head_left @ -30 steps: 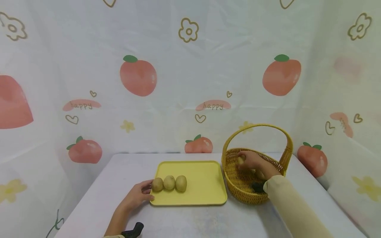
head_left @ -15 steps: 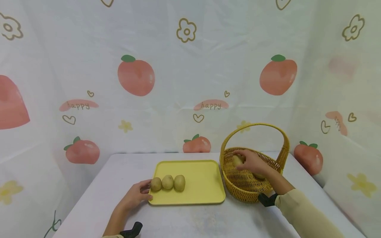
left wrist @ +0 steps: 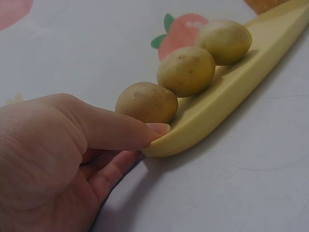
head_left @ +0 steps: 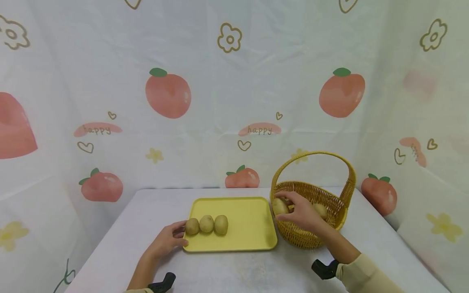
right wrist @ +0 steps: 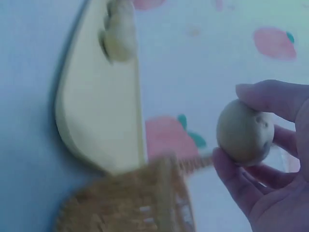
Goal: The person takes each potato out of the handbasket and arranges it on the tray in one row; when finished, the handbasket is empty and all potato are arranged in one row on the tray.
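A potato (head_left: 280, 206) is pinched between thumb and fingers of my right hand (head_left: 301, 211), at the left side of the wicker basket (head_left: 298, 240). The right wrist view shows this potato (right wrist: 244, 133) held up clear of the basket's rim. Another potato (head_left: 320, 211) lies inside the basket, partly behind the right hand. My left hand (head_left: 169, 239) grips the left edge of the yellow tray (head_left: 249, 224). In the left wrist view its thumb lies along the tray's rim, with fingers underneath. Three potatoes (head_left: 206, 224) sit in a row on the tray's left half.
The basket's tall arched handle (head_left: 318, 154) rises above the right arm. Basket and tray stand close together on a white-covered table (head_left: 227, 272). A white curtain (head_left: 205, 158) printed with fruit hangs behind and at both sides.
My right hand has lifted the potato from inside the basket and moved left and nearer, toward the tray. The left hand has stayed at the tray's edge. The head view has shifted slightly.
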A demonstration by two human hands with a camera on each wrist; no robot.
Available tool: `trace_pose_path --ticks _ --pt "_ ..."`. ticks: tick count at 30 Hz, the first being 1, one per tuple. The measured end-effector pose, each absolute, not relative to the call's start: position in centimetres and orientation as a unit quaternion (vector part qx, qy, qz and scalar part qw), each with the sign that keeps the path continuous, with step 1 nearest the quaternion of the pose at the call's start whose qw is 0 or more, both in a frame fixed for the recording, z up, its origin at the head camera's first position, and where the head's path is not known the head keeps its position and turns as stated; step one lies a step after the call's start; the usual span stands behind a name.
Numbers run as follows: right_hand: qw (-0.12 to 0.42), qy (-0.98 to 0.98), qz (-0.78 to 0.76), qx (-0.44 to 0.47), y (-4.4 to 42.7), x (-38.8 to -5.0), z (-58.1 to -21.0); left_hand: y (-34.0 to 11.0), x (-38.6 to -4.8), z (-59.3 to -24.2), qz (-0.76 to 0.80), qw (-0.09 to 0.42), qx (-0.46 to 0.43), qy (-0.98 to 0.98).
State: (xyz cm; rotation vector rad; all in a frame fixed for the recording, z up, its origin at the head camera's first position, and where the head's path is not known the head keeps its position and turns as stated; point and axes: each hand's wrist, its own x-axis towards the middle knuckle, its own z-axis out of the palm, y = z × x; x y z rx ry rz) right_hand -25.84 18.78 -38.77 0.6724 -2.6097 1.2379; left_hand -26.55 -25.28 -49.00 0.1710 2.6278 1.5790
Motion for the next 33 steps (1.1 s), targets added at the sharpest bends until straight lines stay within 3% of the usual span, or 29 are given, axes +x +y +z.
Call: trace_pose_path --ticks 13,33 --pt "0.069 -0.855 0.439 0.267 11.8 -25.2 -40.4 -25.3 -26.5 -49.0 0.505 0.036 0.049 0.861" --pt "0.021 -0.895 0.394 0.207 5.6 -29.8 -46.3 -25.1 -26.5 -48.7 0.511 0.043 0.037 0.858"
